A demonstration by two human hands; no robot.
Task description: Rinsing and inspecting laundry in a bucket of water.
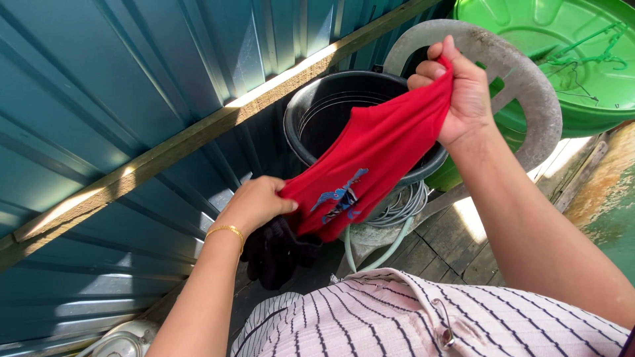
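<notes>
Red shirt stretched between both my hands, above the black bucket.

My left hand (pixel 254 203) pinches the lower edge of the red shirt (pixel 370 158); my right hand (pixel 456 89) clenches the top, holding the cloth taut over the black bucket (pixel 311 125) beside a green tub (pixel 582 99).

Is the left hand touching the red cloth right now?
Touching. The head view shows the left hand with its fingers closed on the lower edge of the red cloth; no gap shows.

Striped shirt (pixel 423 317) — gold bangle (pixel 225 231) (left)
</notes>
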